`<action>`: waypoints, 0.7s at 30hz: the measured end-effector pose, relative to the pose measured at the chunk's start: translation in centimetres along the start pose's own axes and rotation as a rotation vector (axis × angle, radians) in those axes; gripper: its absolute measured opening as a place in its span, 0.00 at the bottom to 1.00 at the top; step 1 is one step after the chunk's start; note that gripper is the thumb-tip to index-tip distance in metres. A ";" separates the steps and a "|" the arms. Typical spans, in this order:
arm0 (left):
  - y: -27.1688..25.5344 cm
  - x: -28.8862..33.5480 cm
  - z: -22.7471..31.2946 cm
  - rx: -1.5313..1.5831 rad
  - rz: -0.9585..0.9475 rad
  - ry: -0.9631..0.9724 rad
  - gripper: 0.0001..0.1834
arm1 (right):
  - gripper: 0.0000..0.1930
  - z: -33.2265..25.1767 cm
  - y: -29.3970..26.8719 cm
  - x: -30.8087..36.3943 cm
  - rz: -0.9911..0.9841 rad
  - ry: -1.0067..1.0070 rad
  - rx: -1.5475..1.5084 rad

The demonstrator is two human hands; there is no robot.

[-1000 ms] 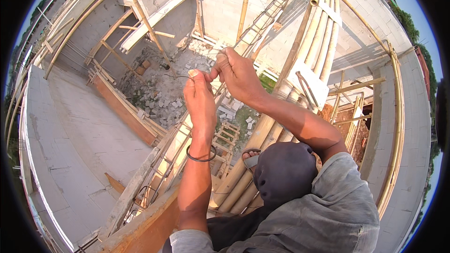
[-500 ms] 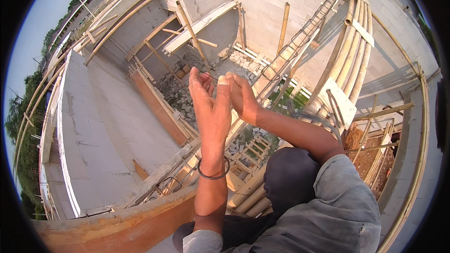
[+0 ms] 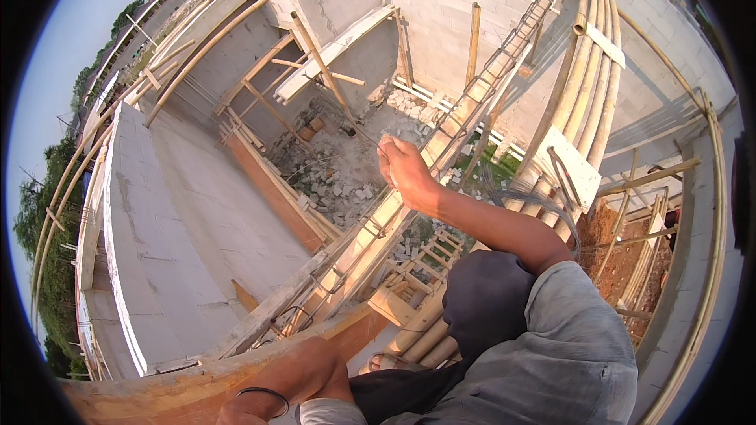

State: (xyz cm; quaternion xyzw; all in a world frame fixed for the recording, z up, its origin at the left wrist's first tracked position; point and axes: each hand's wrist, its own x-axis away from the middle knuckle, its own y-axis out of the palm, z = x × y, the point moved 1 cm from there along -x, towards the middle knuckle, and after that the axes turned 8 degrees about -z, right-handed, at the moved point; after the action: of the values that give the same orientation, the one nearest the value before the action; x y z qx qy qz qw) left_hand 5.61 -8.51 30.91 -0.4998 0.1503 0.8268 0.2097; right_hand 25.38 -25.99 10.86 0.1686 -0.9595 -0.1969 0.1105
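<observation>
High above a walled building site, the right hand [image 3: 403, 169] is seen raised at the centre of the head view, its fingers pinched closed on a thin strand of wire [image 3: 358, 132] that runs up and to the left from the fingertips. A loose bundle of similar dark wire [image 3: 543, 205] is draped over the right forearm near the elbow. The left hand itself is cut off by the lower edge of the picture, so the state of its fingers cannot be told; only the left forearm [image 3: 303, 370], ringed by a dark wristband [image 3: 264, 395], is shown resting just above a reddish timber beam [image 3: 157, 393]. Directly beneath the right hand, a long cage of steel reinforcement bars [image 3: 472, 106] is laid along wooden formwork, running from lower left to upper right. Beside it, to the right, a bank of bamboo poles [image 3: 587, 79] is stood against the grey block wall [image 3: 449, 0]. Far below, rubble [image 3: 339, 177] is scattered on the ground, next to a grey concrete slab [image 3: 181, 244].
</observation>
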 end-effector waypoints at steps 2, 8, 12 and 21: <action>-0.5 0.2 -1.0 -0.050 0.034 -0.101 0.12 | 0.15 0.2 -0.4 0.0 0.028 -0.006 0.015; 0.8 -0.8 -3.5 -0.071 -0.094 -0.274 0.12 | 0.16 0.8 -1.1 0.2 0.040 -0.082 0.090; 3.5 -1.0 -3.6 0.010 -0.285 -0.254 0.12 | 0.16 0.9 -0.9 0.6 -0.012 -0.019 0.033; 6.6 -0.7 -1.8 0.169 -0.343 -0.140 0.13 | 0.15 0.1 0.1 2.2 -0.015 0.025 0.089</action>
State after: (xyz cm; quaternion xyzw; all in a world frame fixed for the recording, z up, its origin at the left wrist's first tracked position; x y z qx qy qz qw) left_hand 4.02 -15.22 30.95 -0.4401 0.1168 0.7961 0.3986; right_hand 23.33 -26.67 11.14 0.1828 -0.9646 -0.1525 0.1133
